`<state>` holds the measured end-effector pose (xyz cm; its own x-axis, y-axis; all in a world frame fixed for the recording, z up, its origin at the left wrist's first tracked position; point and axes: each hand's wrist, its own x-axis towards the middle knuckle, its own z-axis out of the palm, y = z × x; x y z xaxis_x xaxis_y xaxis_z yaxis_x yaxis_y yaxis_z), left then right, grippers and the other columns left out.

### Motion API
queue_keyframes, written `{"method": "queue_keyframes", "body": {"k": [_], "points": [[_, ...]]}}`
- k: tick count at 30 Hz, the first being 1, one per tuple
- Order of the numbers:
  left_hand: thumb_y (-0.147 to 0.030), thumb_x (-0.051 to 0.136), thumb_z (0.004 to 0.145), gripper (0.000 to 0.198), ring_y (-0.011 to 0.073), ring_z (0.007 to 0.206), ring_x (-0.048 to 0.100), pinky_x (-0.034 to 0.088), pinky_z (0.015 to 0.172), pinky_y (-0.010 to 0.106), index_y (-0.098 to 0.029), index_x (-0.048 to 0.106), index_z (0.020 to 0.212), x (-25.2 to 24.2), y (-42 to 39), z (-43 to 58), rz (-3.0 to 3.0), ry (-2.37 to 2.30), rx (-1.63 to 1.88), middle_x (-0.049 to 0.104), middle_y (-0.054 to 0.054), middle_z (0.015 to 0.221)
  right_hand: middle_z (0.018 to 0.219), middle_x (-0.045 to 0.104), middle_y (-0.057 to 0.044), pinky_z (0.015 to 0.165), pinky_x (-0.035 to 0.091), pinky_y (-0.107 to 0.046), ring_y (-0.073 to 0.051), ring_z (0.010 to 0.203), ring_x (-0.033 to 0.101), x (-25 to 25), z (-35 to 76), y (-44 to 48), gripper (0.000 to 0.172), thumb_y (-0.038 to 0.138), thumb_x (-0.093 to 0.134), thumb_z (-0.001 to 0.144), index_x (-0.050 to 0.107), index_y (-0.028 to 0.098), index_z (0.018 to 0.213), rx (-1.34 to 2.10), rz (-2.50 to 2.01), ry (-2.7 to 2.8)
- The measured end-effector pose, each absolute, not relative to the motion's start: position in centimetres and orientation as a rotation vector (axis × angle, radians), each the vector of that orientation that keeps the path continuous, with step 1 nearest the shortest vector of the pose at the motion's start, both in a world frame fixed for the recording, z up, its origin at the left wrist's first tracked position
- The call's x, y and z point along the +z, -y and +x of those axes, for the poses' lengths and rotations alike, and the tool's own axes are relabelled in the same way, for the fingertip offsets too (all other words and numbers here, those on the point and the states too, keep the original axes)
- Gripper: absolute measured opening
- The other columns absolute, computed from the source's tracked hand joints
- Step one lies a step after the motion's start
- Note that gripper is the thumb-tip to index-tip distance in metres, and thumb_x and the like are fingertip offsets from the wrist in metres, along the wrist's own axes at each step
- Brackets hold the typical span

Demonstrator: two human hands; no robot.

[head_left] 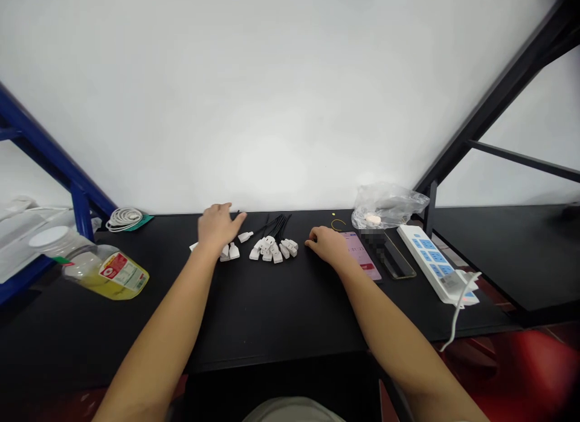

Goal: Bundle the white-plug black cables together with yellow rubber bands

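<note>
My left hand [218, 230] is over a few white connectors [234, 251] on the black table, its thumb stretched out away from the fingers. Part of these connectors is hidden under the hand. One loose white connector [245, 236] lies just right of the thumb. In the middle is a bunch of several white connectors [272, 249] with black cables [281, 225] pointing to the wall. To the right of the bunch my right hand [328, 245] rests on the table, fingers loosely bent and thumb apart, with nothing visible in it. It lies beside a phone with a lit pink screen [361, 256].
A second, dark phone [393, 256] and a white power strip [435, 262] lie on the right, near a clear plastic bag [389, 203]. Left are a bottle of yellow liquid [113, 274] and a coiled white cable [124, 219]. Metal frames flank the black table [276, 319].
</note>
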<state>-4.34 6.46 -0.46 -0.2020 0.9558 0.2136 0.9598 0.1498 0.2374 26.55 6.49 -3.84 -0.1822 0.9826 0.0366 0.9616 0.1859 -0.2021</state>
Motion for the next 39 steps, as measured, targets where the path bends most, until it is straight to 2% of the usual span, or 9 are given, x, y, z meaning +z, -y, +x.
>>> {"method": "queue_keyframes", "body": {"k": [3,6,13,19,22,25,30,35,39], "points": [[-0.067,0.040,0.088,0.078,0.0419,0.128,0.052,0.044,0.098,0.051,-0.012,0.048,0.143,-1.0,-5.8,-7.2,-1.947,2.583,-0.277,0.055,0.023,0.141,0.101,0.069,-0.004,0.068,0.038,-0.027,-0.021,0.092,0.063,-3.9,26.3,-6.5,0.015,0.037,0.065,0.087,0.066,0.023,0.093,0.198,-1.889,2.294],[-0.070,0.045,0.083,0.075,0.0382,0.120,0.060,0.049,0.089,0.044,-0.019,0.054,0.137,-1.9,-5.9,-7.8,-2.110,2.732,-0.098,0.062,0.018,0.135,0.102,0.069,-0.005,0.070,0.039,-0.027,-0.021,0.094,0.063,-3.9,26.1,-6.4,0.017,0.037,0.063,0.089,0.068,0.023,0.095,0.202,-1.882,2.290],[-0.045,0.061,0.073,0.034,0.0318,0.094,0.070,0.048,0.073,0.034,-0.024,0.073,0.097,-2.3,-5.9,-8.2,-2.238,2.742,-0.123,0.076,0.010,0.101,0.105,0.069,-0.007,0.075,0.042,-0.027,-0.021,0.096,0.064,-3.7,26.1,-6.3,0.026,0.045,0.063,0.089,0.070,0.022,0.098,0.251,-1.870,2.262],[-0.036,0.063,0.071,0.028,0.0212,0.070,0.065,0.045,0.060,0.028,-0.019,0.070,0.092,-1.8,-3.8,-9.9,-2.509,2.762,-0.951,0.071,0.003,0.080,0.108,0.070,-0.008,0.081,0.046,-0.030,-0.023,0.100,0.065,-3.7,25.8,-6.2,0.032,0.046,0.070,0.084,0.071,0.021,0.104,0.285,-1.774,2.184],[-0.038,0.066,0.075,0.034,0.0220,0.087,0.066,0.048,0.072,0.028,-0.019,0.069,0.102,-0.5,-2.7,-9.2,-2.697,2.651,-1.482,0.072,0.004,0.095,0.103,0.071,-0.006,0.079,0.048,-0.029,-0.020,0.092,0.066,-3.3,25.1,-5.5,0.024,0.039,0.069,0.087,0.071,0.021,0.103,0.264,-1.574,2.080],[-0.037,0.071,0.076,0.040,0.0234,0.105,0.062,0.047,0.087,0.031,-0.020,0.068,0.112,0.6,-1.6,-7.0,-2.910,2.470,-1.815,0.069,0.005,0.112,0.096,0.071,-0.005,0.069,0.049,-0.027,-0.014,0.070,0.061,-2.6,23.8,-3.9,0.021,0.034,0.067,0.088,0.070,0.020,0.103,0.246,-1.286,1.989],[-0.035,0.068,0.080,0.030,0.0218,0.095,0.062,0.046,0.087,0.033,-0.019,0.066,0.104,1.0,0.5,-1.5,-3.194,2.301,-2.247,0.068,0.005,0.103,0.093,0.071,-0.005,0.064,0.051,-0.026,-0.011,0.061,0.057,-1.8,21.7,-1.1,0.023,0.030,0.062,0.093,0.068,0.022,0.113,0.206,-0.881,1.952],[-0.036,0.053,0.094,0.024,0.0199,0.092,0.060,0.043,0.090,0.035,-0.019,0.059,0.109,0.2,1.9,2.4,-3.459,2.192,-1.935,0.066,0.005,0.093,0.088,0.074,-0.005,0.066,0.055,-0.025,-0.014,0.072,0.067,-2.3,21.4,-1.0,0.018,0.025,0.058,0.095,0.071,0.022,0.107,0.168,-0.795,1.923],[-0.038,0.050,0.095,0.021,0.0184,0.085,0.057,0.043,0.084,0.034,-0.020,0.055,0.104,-0.4,2.2,3.4,-3.385,2.287,-1.691,0.061,0.001,0.083,0.076,0.074,-0.004,0.064,0.054,-0.024,-0.013,0.069,0.068,-2.7,22.3,-1.9,0.014,0.021,0.058,0.094,0.072,0.020,0.095,0.163,-0.750,1.969]]}}
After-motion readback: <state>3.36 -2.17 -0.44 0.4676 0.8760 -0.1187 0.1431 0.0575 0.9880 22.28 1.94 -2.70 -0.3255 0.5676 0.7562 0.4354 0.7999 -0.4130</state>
